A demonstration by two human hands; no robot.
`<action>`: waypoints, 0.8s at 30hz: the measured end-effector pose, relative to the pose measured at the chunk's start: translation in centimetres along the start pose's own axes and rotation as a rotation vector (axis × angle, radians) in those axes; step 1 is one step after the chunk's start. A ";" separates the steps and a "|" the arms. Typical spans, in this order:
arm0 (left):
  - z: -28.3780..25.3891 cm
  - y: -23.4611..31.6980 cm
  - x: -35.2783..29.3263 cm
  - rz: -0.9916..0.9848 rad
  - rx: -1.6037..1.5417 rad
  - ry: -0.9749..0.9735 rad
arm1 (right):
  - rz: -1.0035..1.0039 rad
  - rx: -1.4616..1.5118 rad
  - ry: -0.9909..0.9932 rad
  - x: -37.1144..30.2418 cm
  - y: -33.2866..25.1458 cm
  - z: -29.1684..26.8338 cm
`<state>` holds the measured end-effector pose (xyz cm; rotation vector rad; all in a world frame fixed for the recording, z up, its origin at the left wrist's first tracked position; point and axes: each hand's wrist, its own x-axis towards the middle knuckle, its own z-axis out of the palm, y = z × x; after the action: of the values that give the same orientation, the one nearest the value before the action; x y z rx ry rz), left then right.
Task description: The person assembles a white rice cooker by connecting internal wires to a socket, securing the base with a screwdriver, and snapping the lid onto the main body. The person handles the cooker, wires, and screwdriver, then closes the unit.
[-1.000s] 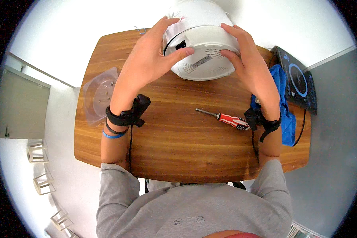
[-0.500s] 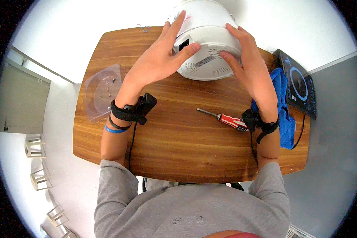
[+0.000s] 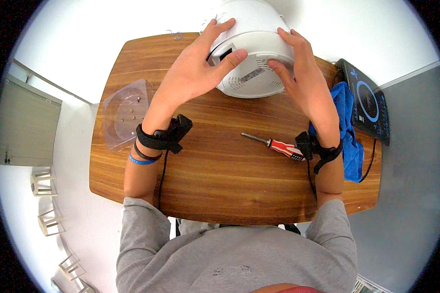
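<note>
A white rice cooker (image 3: 259,44) lies tipped at the far edge of the table, its vented underside and label facing me. My left hand (image 3: 200,68) grips its left side, thumb on the base rim near a dark socket and fingers over the wall. On the opposite side my right hand (image 3: 300,73) holds it, thumb against the vents and fingertips on the wall. Between my forearms and the cooker lies a screwdriver (image 3: 278,146) with a red, white and black handle, close to my right wrist; neither hand touches it.
A clear plastic tray (image 3: 113,119) with several small screws sits at the left. A blue cloth (image 3: 349,146) and a black induction cooktop (image 3: 366,100) with a cable are at the right edge. A small bluish hook-like piece (image 3: 176,35) lies at the far left edge.
The rice cooker has shifted slightly left and turned a little between my hands. My left fingers have bent further over its wall; the right hand moved slightly left with it.
</note>
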<state>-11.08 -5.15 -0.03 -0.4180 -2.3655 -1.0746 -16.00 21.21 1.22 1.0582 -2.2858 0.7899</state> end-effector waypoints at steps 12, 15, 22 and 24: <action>-0.5 1.3 0.1 -0.106 0.103 -0.003 | 0.005 -0.035 0.056 0.7 0.5 0.5; -0.2 1.3 0.2 -0.087 0.171 0.004 | 0.080 -0.110 0.073 0.4 0.4 1.1; -0.5 -1.1 -0.6 0.055 0.182 -0.013 | 0.127 -0.126 0.002 0.3 0.4 0.3; -0.3 -2.2 -0.9 0.044 0.230 -0.005 | 0.151 -0.095 -0.009 0.1 0.7 -0.3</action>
<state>-11.28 -6.89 -1.70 -0.3867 -2.4375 -0.7712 -16.54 21.67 1.28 0.8566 -2.4071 0.7275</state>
